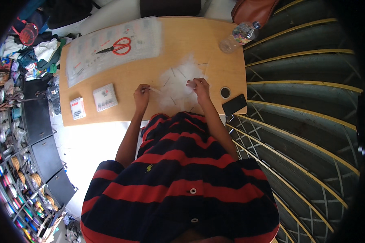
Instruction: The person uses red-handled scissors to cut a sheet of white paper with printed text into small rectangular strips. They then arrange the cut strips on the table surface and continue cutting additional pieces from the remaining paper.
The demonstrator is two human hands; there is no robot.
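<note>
Plainly, the left hand pinches a slim, pale strip; right hand, a whitish piece.

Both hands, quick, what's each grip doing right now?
Left hand: closed, holding a thin pale strip.
Right hand: closed, holding a small whitish piece; exactly what it is can't be told.

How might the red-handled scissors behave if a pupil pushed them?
The scissors look stiff, given their dark blades. Lying flat, with wide handle loops, they probably won't roll. They may slide, since the translucent sheets beneath look smooth.
</note>
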